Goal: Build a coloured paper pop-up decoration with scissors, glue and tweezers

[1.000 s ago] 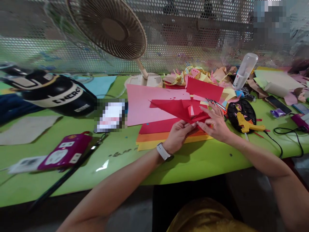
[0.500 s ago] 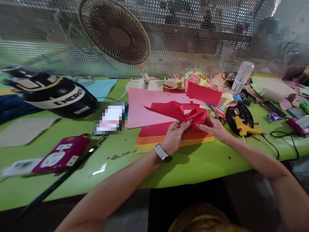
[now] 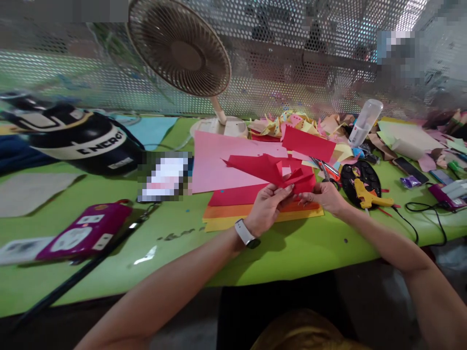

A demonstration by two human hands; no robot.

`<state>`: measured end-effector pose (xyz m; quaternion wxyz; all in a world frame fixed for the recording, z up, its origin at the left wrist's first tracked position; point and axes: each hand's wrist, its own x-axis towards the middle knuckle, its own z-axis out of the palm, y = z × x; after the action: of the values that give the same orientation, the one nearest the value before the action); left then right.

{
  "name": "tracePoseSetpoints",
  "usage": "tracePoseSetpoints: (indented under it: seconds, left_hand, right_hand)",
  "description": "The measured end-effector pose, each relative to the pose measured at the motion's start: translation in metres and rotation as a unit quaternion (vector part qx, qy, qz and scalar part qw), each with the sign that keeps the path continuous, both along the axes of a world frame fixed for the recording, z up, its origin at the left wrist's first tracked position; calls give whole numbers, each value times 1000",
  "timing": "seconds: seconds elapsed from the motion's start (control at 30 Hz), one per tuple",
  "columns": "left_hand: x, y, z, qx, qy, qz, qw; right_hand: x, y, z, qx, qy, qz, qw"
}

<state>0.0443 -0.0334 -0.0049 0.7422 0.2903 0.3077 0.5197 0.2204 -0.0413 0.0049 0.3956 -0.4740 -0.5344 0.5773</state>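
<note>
A folded piece of red paper (image 3: 251, 166) with several angled flaps is held up in both hands. My left hand (image 3: 268, 206), with a watch on its wrist, pinches its lower edge between thumb and fingers. On the right side, my right hand (image 3: 323, 197) grips the paper's lower right part, fingers pressed together. Beneath lie a pink sheet (image 3: 219, 165) and a stack of red, orange and yellow sheets (image 3: 226, 223). Some folds are hidden behind the fingers.
Scissors (image 3: 330, 181), a yellow glue gun (image 3: 368, 194) and a black palette (image 3: 352, 170) lie to the right. Paper scraps (image 3: 292, 121) and a clear bottle (image 3: 367, 121) are behind. On the left are a fan (image 3: 186, 56), phone (image 3: 164, 179), large black bottle (image 3: 98, 146) and purple card holder (image 3: 91, 228).
The right hand has closed in on the paper's lower right part, its fingers now drawn together. The red paper has tilted slightly, showing more of its inner folds. The view has shifted a little.
</note>
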Motion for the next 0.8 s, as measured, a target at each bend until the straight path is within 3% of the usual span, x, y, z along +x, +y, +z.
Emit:
tracePoseSetpoints:
  seconds: [0.2, 0.8]
  left_hand:
    - [-4, 4, 0, -5, -7, 22, 1000]
    - [-3, 5, -3, -19, -22, 33, 999]
  right_hand:
    - [4, -1, -1, 35, -50, 13, 998]
    - [5, -1, -4, 30, 28, 39, 998]
